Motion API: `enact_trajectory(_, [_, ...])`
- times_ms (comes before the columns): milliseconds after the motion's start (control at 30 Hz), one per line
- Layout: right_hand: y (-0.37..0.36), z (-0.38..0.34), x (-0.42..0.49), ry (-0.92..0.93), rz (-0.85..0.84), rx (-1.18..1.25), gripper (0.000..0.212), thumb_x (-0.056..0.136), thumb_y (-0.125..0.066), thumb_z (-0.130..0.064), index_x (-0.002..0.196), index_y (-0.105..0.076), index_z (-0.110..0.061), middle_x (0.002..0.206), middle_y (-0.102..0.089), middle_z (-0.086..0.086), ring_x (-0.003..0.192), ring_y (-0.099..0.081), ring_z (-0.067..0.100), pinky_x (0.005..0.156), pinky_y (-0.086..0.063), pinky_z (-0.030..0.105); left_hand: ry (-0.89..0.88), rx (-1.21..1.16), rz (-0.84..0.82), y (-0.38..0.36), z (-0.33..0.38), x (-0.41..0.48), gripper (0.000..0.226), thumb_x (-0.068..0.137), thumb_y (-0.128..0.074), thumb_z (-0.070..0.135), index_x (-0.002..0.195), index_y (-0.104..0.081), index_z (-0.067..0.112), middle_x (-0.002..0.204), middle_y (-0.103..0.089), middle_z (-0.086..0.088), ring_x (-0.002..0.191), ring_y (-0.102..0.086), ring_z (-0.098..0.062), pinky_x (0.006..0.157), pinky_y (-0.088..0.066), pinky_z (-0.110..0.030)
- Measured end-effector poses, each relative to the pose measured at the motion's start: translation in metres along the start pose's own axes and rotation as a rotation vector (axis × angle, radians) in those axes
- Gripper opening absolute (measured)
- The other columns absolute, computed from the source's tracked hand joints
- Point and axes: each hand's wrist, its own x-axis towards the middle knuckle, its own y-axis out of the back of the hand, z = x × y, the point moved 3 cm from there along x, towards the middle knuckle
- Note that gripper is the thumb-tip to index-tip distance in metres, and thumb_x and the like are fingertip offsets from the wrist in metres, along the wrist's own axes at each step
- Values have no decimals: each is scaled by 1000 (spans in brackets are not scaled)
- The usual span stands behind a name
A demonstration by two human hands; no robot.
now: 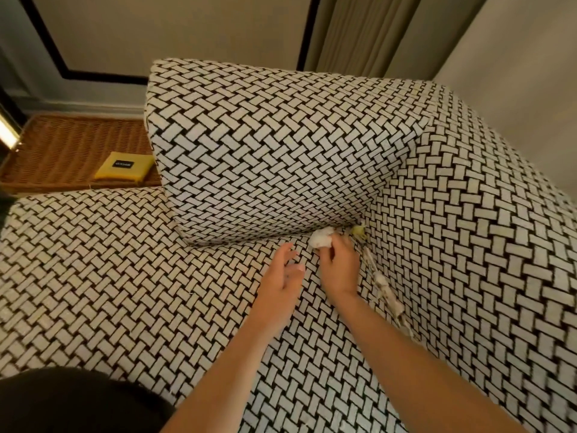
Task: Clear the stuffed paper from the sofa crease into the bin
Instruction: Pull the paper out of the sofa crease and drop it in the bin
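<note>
Finding: the task was at an early stage, with the first piece in hand and nothing yet binned, as far as the view showed.

The right hand (338, 267) was curled round a white paper wad (321, 239), gripping it at the corner of the sofa (125, 276), where the seat met the foot of the back cushion (265, 151). The wad lay against the mouth of the crease. Whether it had come fully free of the crease could not be told. The left hand (284, 273) was open, its fingers spread and relaxed, just beside the right and holding nothing. Whether it touched the seat could not be told.

Outstanding items: a small yellow scrap (359, 231) sat tucked in the corner just beyond the wad. A long run of crumpled pale paper (385, 292) was stuffed along the side crease, from near the right hand back toward the person. Neither had been touched by either hand.

No bin appeared in the view, so its position and contents could not be reported. A wicker tray (62, 145) stood beside the sofa at the far left, with a yellow packet (125, 165) lying in it. Neither appeared to belong to the task.

Assessment: one piece was grasped and at least two deposits were left in the creases. Carrying any of it to the bin had not yet begun, so most of the work was outstanding.
</note>
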Motion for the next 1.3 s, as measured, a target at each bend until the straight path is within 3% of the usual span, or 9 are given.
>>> enact_trajectory(267, [0, -20, -62, 242, -174, 198, 22, 90, -53, -10, 108, -65, -15, 114, -53, -13, 110, -41, 2, 99, -37, 23, 210, -426, -51, 10, -3, -14, 38, 97, -40, 25, 134, -36, 24, 137, -44, -6, 120, -49, -17, 99, -43, -33])
enact_trajectory(367, [2, -26, -76, 340, -198, 162, 30, 90, -48, -27, 115, -63, -20, 116, -56, -14, 112, -41, 0, 100, -38, 28, 216, -413, -79, 14, -2, -22, 26, 94, -46, 13, 113, -49, 31, 124, -53, -2, 114, -53, -16, 101, -43, -40])
enact_trajectory(467, [4, -32, -87, 403, -282, 93, 41, 87, -41, -33, 124, -57, -24, 125, -50, -19, 119, -37, -1, 106, -31, 28, 273, -287, 8, 20, -5, -27, 38, 94, -46, 15, 131, -42, 24, 127, -50, -2, 114, -51, -16, 101, -43, -40])
enact_trajectory(567, [6, -31, -103, 407, -378, 131, 45, 86, -37, -31, 128, -53, -25, 132, -44, -18, 125, -32, -4, 110, -25, 27, 269, -208, 150, 25, -3, -33, 29, 95, -45, 17, 124, -47, 21, 109, -56, -1, 95, -57, -11, 79, -50, -24])
enact_trajectory(767, [14, -13, -100, 57, -152, 240, 38, 97, -39, -18, 135, -43, -19, 136, -43, -1, 127, -39, 9, 109, -36, 34, 292, -73, 232, 33, -4, -39, 19, 96, -42, 30, 99, -55, 17, 93, -57, -7, 74, -52, -15, 71, -47, -28])
enact_trajectory(867, [19, -9, -75, -37, -44, 125, 43, 96, -44, -18, 138, -38, -10, 138, -37, 5, 115, -47, 12, 94, -42, 18, 291, -46, 187, 36, -4, -39, 19, 95, -43, 31, 81, -52, 22, 82, -56, -3, 66, -51, -12, 65, -48, -24])
enact_trajectory(1033, [24, 4, -28, -226, 42, 193, 54, 93, -52, -14, 142, -30, -14, 90, -56, 1, 71, -53, 12, 63, -51, 25, 298, -158, 204, 36, -7, -41, 23, 93, -51, 30, 77, -58, 14, 73, -58, -6, 59, -53, -15, 53, -43, -25])
enact_trajectory(1167, [27, 22, 13, -450, 38, 195, 48, 93, -51, -16, 138, -34, -14, 103, -60, 7, 89, -61, 27, 79, -52, 37, 303, -187, 212, 34, -8, -40, 26, 92, -52, 29, 79, -60, 9, 69, -57, -5, 56, -52, -15, 47, -39, -22])
enact_trajectory(1300, [24, 26, 35, -636, -85, 104, 27, 95, -46, -19, 120, -48, -9, 90, -63, 12, 54, -58, 22, 49, -48, 27, 292, -183, 214, 33, -8, -39, 26, 93, -51, 28, 78, -61, 10, 69, -58, -4, 55, -52, -14, 46, -40, -20])
